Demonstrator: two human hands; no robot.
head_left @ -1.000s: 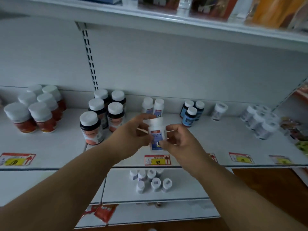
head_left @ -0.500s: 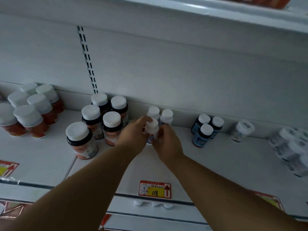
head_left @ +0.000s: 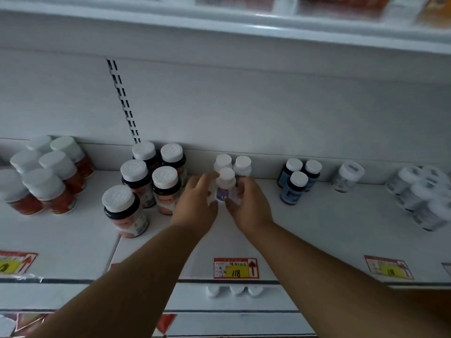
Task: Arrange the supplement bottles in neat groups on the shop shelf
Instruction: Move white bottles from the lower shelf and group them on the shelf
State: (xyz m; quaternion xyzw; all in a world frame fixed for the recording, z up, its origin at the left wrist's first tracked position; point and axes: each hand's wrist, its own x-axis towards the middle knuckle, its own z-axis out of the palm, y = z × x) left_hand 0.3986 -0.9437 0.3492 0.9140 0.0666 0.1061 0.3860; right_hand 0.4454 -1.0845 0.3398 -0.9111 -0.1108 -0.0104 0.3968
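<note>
Head view, shelf (head_left: pixel 317 230): white shop shelf across the middle of the frame.
Held item: small white bottle (head_left: pixel 225 185) with a white cap and bluish label, upright at frame centre, directly in front of two matching bottles (head_left: pixel 233 163) at the back wall.
My left hand (head_left: pixel 195 206): fingers closed on the bottle's left side.
My right hand (head_left: pixel 249 206): fingers closed on its right side; whether the base touches the shelf I cannot tell.
Left of centre: five dark bottles (head_left: pixel 148 181), white caps, grouped.
Far left: red-labelled bottles (head_left: pixel 44 176), clustered.
Right of centre: three blue-labelled bottles (head_left: pixel 299 179).
Far right: clear bottles (head_left: pixel 419 193), blurred.
Lower centre: price tag (head_left: pixel 235 268) reading 118 on the shelf's front edge.
</note>
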